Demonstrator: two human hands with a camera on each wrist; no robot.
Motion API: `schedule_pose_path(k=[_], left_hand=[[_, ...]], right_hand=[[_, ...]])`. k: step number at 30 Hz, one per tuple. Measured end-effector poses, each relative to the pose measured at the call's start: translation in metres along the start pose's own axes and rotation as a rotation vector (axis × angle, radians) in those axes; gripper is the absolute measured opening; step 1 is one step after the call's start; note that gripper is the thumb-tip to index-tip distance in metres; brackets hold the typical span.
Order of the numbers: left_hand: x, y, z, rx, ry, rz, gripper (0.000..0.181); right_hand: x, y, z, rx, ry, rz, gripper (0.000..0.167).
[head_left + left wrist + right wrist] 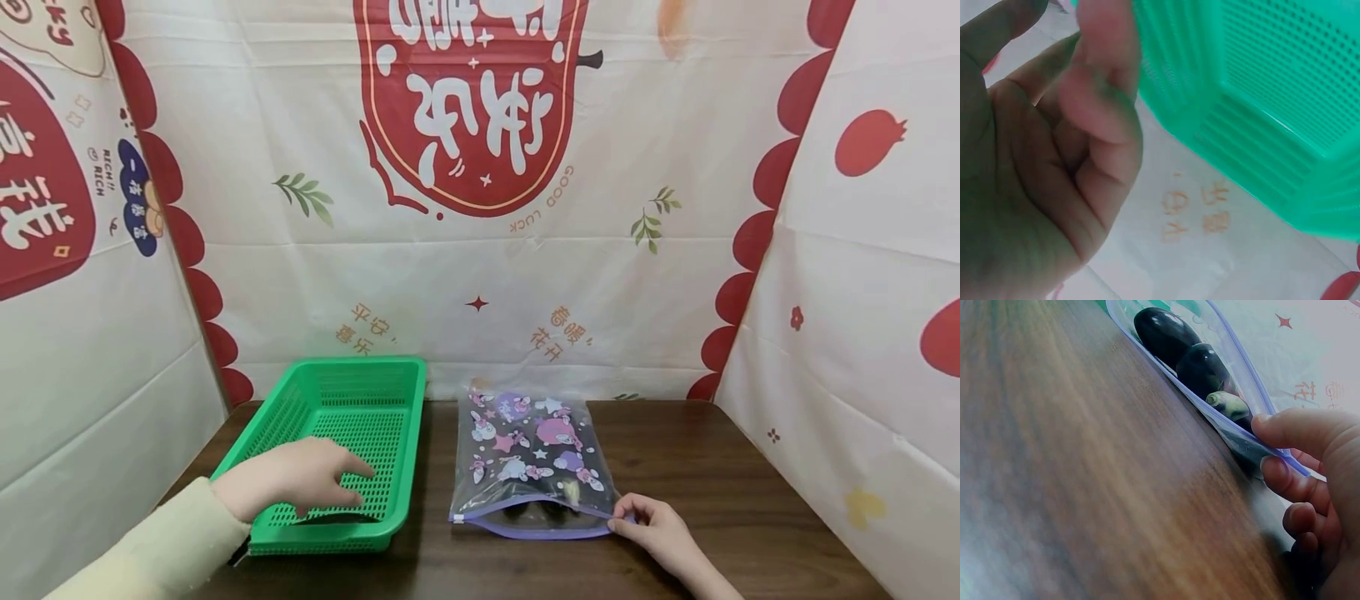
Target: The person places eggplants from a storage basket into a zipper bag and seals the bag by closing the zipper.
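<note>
A clear zip bag (532, 454) with a purple edge and cartoon print lies on the table, its mouth gaping toward me. My right hand (656, 529) pinches the right corner of that mouth between thumb and fingers. Inside the bag, the right wrist view shows dark glossy eggplants (1169, 334), one with a pale green cap. Over the near part of a green basket (411, 467) hovers my left hand (307, 477), its fingers loosely bent and holding nothing. Below it, a dark, narrow thing (337, 518) shows at the basket's near end; its kind is unclear.
The brown wooden table (675, 450) carries both basket and bag, with a strip of bare wood between them. Printed white cloth (480, 275) hangs behind the table and along both sides. A white slider (458, 518) sits at the bag's left corner.
</note>
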State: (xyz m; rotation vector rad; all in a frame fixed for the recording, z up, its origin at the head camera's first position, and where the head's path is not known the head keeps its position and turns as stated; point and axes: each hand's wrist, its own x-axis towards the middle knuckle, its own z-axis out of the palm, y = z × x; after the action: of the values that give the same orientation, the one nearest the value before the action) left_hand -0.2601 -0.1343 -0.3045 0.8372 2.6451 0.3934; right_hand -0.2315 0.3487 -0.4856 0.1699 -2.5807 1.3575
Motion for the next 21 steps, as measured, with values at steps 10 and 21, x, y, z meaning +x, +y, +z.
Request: schedule_pose_path(k=[10, 21], left_hand=[[0.024, -0.024, -0.005, 0.116, -0.069, 0.038, 0.029], [0.045, -0.030, 0.008, 0.203, -0.254, -0.083, 0.033]], right_hand=[[-0.003, 0.003, 0.002, 0.024, -0.013, 0.014, 0.015], [-0.001, 0.003, 0.001, -0.042, -0.020, 0.017, 0.012]])
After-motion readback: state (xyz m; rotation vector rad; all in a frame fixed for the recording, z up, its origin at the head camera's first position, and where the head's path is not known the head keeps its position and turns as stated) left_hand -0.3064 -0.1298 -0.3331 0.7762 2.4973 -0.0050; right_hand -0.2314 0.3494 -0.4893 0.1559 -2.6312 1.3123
